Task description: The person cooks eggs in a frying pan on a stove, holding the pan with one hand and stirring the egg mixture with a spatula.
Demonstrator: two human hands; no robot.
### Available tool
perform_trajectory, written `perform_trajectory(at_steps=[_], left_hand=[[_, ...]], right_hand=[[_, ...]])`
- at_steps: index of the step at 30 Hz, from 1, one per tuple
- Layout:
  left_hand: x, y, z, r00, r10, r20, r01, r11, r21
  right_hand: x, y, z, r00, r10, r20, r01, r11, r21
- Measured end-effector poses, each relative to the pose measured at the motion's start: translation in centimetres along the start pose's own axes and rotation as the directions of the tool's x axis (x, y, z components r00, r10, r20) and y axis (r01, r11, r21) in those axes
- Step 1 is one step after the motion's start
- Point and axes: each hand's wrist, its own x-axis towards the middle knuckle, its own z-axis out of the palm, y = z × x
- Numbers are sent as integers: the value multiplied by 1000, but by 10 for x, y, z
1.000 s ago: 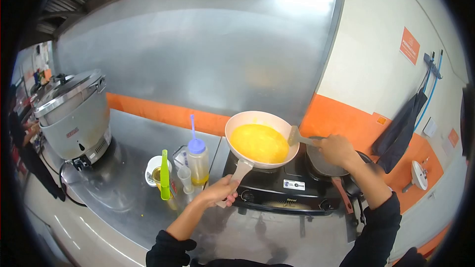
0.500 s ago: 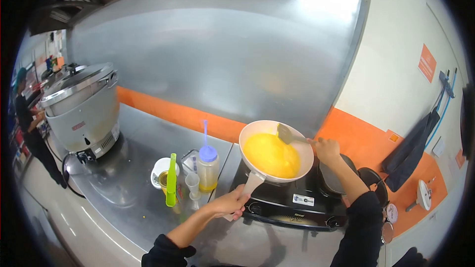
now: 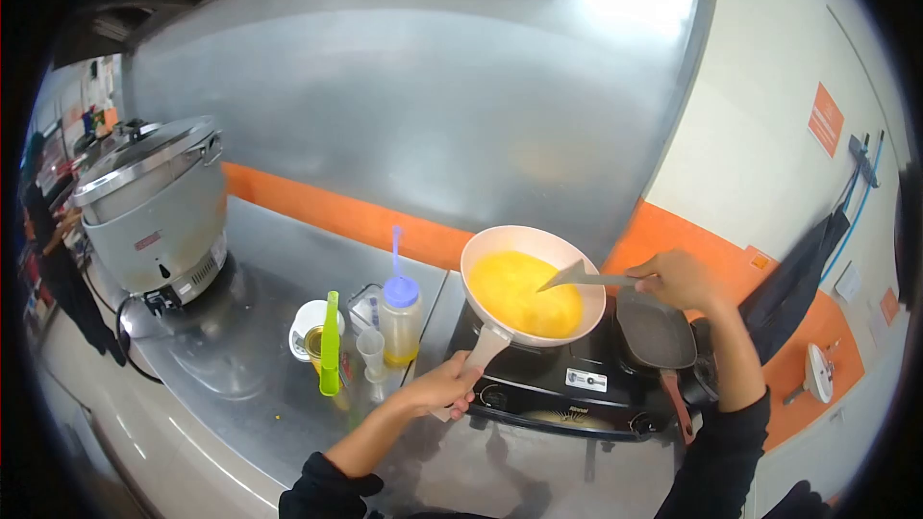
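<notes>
My left hand (image 3: 446,386) is closed around the pale handle of a frying pan (image 3: 584,300). The pan sits tilted over the left burner of a black gas stove (image 3: 562,407). Yellow liquid egg (image 3: 514,293) spreads across its base. In my right hand (image 3: 676,280) is the handle of a grey spatula (image 3: 577,276), its blade tip in the egg near the pan's middle. A dark square grill pan (image 3: 657,330) with a reddish-brown handle rests on the right burner, below my right hand.
Left of the stove stand a squeeze bottle (image 3: 400,322) with a blue cap, a clear measuring cup (image 3: 371,354), a white bowl (image 3: 303,334) and a green utensil (image 3: 331,346). A large rice cooker (image 3: 159,216) is farther left. Behind it, a person (image 3: 62,259) stands.
My right hand has moved right and slightly up, and the spatula has turned so its blade points left into the egg. My left hand stays on the pan handle.
</notes>
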Motion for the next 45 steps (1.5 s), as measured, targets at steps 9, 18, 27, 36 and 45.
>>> perform_trajectory(at_steps=[9,18,27,36,45], left_hand=[[5,-5,-2,1000,0,14,1,999,-47],[6,-6,-2,1000,14,2,-14,1000,26],[6,-4,0,999,31,-11,-29,993,117],[5,-15,-8,999,34,-13,-36,993,-111],[-54,-56,30,791,480,-379,-476,872,112]], right_hand=[[-3,4,-40,856,95,508,-107,994,-6],[53,-5,15,949,-5,317,7,1000,-3],[102,-34,31,948,67,310,-37,994,-102],[114,-24,85,981,-44,-189,62,994,86],[-2,-15,-22,974,-54,-219,82,989,120]])
